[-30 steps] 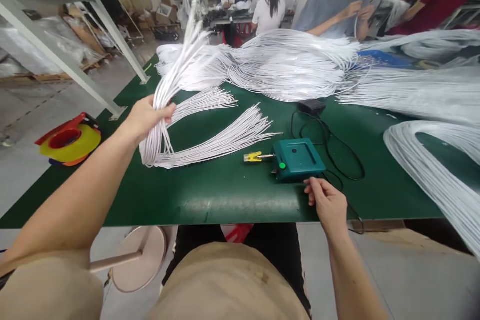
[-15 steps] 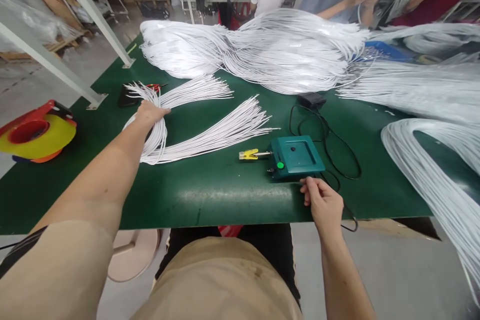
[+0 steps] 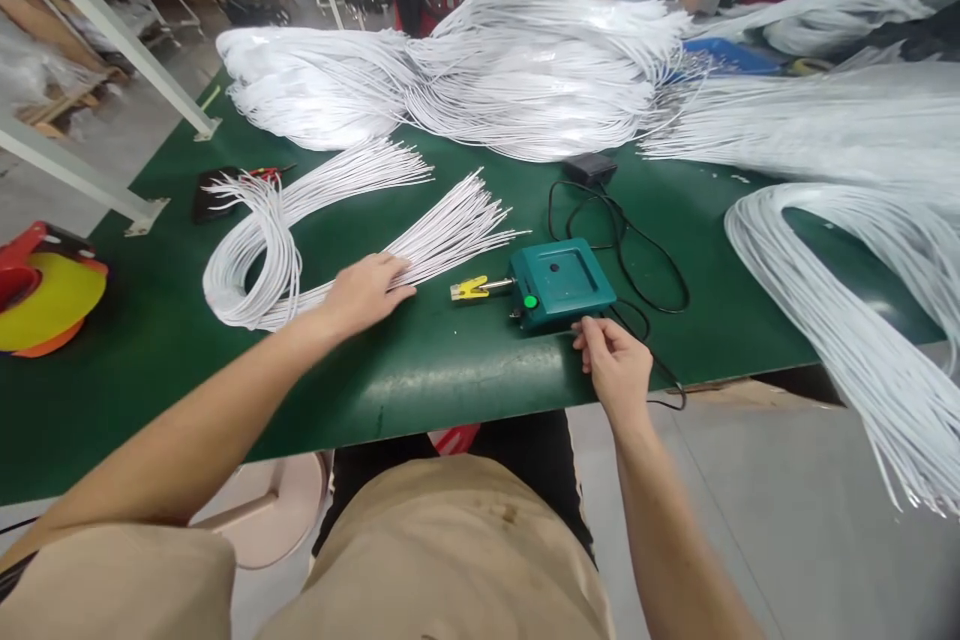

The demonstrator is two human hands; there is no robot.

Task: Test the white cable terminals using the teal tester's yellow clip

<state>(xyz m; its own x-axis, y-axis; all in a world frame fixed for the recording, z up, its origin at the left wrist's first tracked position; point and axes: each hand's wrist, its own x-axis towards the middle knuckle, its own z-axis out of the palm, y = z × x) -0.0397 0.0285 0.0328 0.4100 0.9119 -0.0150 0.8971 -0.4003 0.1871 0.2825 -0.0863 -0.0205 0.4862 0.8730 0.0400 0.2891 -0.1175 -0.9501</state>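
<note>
Hank of thin white cables (image 3: 450, 228): lying on the green tabletop (image 3: 450, 370), left of centre, bent round into a loop at its left end, both cut ends fanned toward the right; left hand (image 3: 367, 292) rests palm-down across the nearer run, fingers extended and relaxed, thumb set apart, not clenched on the strands; key relation: the fanned tips lie beyond and to the right of the left fingertips, the run's long axis slanting from near left to far right; left hand is clearly the nearer, touching the run, while the right hand (image 3: 619, 365) is well apart from it; right fingers are curled in, thumb by forefinger, at the near edge of a teal box-shaped device (image 3: 581, 275); cannot tell whether they pinch anything thin or touch the casing; device carries a green button (image 3: 531, 302) and, on a rod from its left side, a yellow clip (image 3: 471, 288), which sits between the hands, just on the near side of the fanned tips; farther out: black power adapter (image 3: 590, 168) behind the device, large heap of white cables (image 3: 517, 90) along the far side, red-and-yellow tape dispenser (image 3: 67, 295) at far left.
</note>
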